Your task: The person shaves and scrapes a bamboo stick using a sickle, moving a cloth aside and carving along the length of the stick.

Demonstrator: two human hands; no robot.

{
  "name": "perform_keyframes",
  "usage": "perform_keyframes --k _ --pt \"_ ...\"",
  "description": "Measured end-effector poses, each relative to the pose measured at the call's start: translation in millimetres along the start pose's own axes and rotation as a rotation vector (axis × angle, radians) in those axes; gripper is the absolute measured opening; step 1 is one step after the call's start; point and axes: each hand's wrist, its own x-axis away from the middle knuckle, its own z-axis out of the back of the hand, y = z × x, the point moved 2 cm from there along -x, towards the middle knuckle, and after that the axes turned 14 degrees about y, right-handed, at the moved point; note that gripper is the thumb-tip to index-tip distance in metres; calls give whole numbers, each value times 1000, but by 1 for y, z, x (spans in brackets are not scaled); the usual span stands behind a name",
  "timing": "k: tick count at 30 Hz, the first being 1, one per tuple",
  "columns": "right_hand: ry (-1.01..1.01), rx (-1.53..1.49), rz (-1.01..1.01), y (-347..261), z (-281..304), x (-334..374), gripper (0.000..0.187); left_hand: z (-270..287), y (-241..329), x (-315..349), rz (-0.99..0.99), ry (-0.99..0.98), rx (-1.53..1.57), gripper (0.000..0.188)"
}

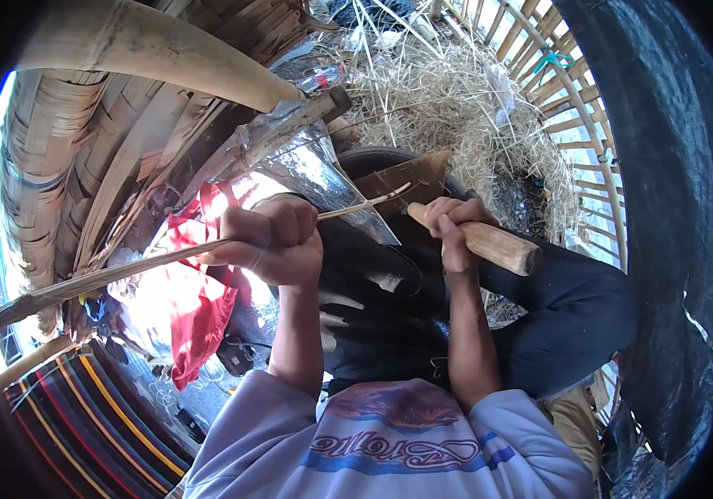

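Dry straw (456,91) lies in a heap ahead, with a fence of bamboo slats (577,125) around it on the right and thick bamboo poles (148,41) and woven strips on the left. A red cloth (203,308) hangs below the left pole, and a striped cloth (82,416) lies at the lower left. The person sits with the legs in dark trousers (556,324). The left hand (269,241) is clenched around a long thin bamboo strip (107,279), which runs from the far left across the lap. The right hand (448,229) has its grip closed on the wooden handle (498,247) of a knife, whose blade (402,183) meets the strip near its split end.
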Motion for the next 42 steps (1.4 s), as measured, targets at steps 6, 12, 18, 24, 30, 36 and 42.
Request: perform_keyframes --k 6,12,18,24,30,36,42 --pt "-105 377 20 12 14 -5 14 9 1 -6 86 -74 88 53" --pt "-229 276 62 13 -5 -3 17 22 9 1 0 -79 -31 53" --pt "-315 372 120 9 -12 -2 19 22 15 5 -81 -25 122 55" --pt "-260 300 61 14 -4 -4 18 9 7 4 -101 -111 103 54" --pt "-310 732 -132 51 33 1 20 0 2 -2 -167 -116 75 58" --pt "-146 370 -92 6 13 -6 19 9 13 1 -110 -301 44 55" --pt "-93 1018 93 -21 22 -29 21 -5 25 15 -51 -201 -217 51"
